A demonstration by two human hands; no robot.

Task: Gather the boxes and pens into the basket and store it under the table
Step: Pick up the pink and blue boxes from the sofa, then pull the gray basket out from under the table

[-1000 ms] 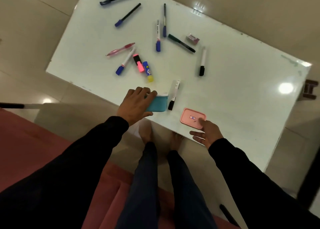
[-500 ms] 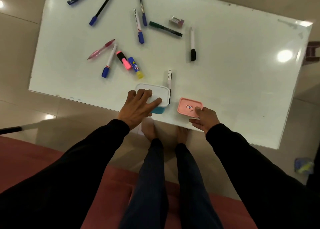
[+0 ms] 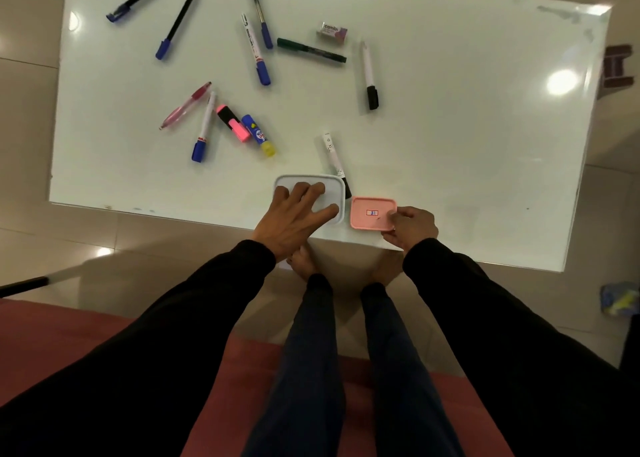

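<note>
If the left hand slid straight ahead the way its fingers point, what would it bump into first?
The left hand lies on the white-lidded box, fingers aimed up and right. Going straight on, it would probably first meet the black-capped white marker lying against the box's far corner, though depth is hard to judge.

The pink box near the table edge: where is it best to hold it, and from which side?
Take the pink box by its near right corner, coming from the table's near edge, probably with thumb on top and fingers underneath. It is flat and low and lies at that edge, so its rim is reachable there. The right hand already pinches this corner.
</note>
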